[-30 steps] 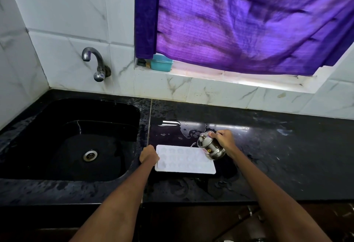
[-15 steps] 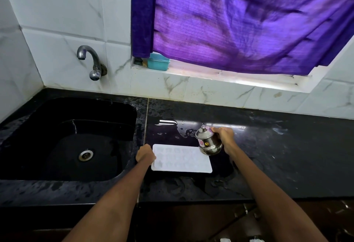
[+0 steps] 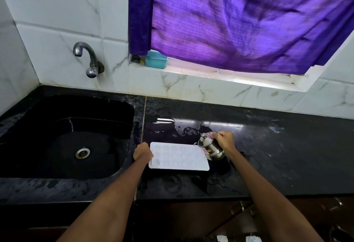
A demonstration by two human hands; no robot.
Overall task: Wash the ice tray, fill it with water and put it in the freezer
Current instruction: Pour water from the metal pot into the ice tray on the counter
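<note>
The white ice tray (image 3: 179,156) lies flat on the wet table (image 3: 268,157), its edge pinched steady by the left hand (image 3: 142,153) while the right hand (image 3: 225,141) grips a tilted steel pot (image 3: 209,147) for pouring.

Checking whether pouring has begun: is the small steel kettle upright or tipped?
Tipped. The right hand holds the steel kettle tilted left, spout over the white ice tray's right end. Cannot tell whether water is flowing.

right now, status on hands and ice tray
Left hand holds tray's left edge. Right hand grips steel kettle, tilted over ice tray on counter. Nothing blocking.
</note>
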